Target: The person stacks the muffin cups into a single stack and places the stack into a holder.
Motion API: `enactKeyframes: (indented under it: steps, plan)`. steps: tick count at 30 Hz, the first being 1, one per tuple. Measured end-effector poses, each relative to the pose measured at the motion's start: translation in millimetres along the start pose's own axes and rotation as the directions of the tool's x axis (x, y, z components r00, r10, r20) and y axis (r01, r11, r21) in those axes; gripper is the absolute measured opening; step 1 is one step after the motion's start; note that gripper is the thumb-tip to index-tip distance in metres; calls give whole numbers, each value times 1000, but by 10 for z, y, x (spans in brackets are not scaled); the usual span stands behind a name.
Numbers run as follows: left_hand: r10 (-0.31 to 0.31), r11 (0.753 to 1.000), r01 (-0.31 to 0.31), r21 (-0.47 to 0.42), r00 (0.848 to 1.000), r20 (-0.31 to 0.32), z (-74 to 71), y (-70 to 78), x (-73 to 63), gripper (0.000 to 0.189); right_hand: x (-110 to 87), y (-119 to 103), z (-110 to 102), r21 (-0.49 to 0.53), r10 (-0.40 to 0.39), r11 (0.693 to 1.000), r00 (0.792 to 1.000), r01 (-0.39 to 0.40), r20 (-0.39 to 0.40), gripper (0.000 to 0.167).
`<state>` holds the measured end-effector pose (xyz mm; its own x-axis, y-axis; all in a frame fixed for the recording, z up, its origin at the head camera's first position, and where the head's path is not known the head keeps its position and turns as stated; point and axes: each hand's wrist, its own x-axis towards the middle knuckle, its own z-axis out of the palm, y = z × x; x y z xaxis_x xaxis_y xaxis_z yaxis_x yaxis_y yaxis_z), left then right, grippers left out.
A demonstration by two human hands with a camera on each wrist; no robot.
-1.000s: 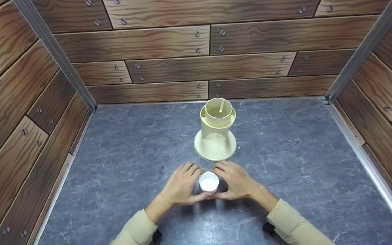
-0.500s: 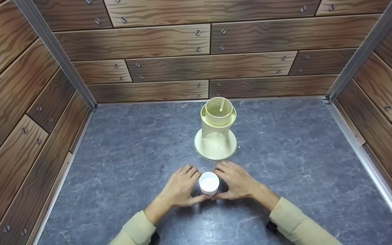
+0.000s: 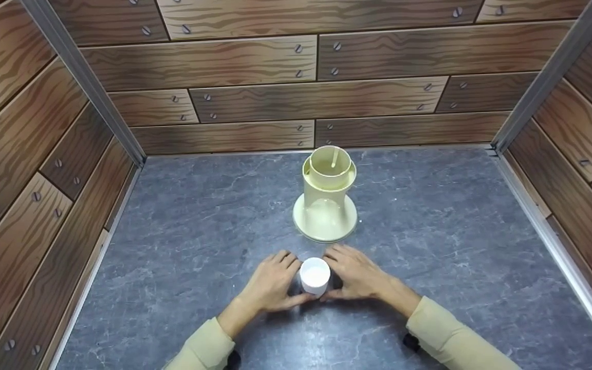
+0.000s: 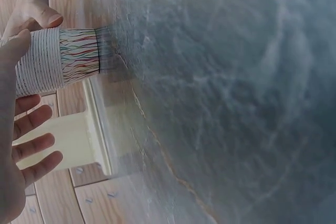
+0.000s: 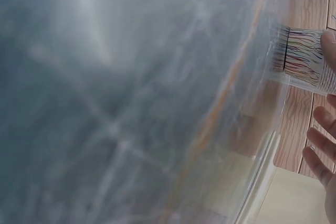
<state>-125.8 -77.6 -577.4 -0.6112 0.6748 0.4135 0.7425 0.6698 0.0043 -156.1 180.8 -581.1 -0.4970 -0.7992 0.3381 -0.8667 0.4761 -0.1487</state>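
Note:
A stack of white paper cups [image 3: 315, 276] stands upright on the table, mouth up, between the two hands. In the left wrist view the stack [image 4: 39, 61] shows many closely nested rims, and its lowest cup has coloured wavy lines. My left hand [image 3: 274, 282] holds it from the left, thumb at the near side, the other fingers spread behind. From the right, my right hand [image 3: 356, 276] grips it likewise, the two thumb tips close together in front. Just beyond the hands stands a pale yellow plastic cylinder [image 3: 325, 203] on a wide round base, with a narrower tube inside its top.
The grey marbled tabletop [image 3: 198, 216] is bounded by wood-patterned walls [image 3: 255, 103] at the back and both sides. Metal rails [image 3: 558, 246] run along the edges and up the corners. A few tiny white specks lie near the cylinder's base.

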Motion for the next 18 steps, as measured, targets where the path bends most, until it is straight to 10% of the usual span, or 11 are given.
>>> enactKeyframes:
  steps: [18]
  plan:
    - [10,1000,-10,8,999,34,-8,-8,12,73,13,-29,7,-46,32,999,998,-29,63,73]
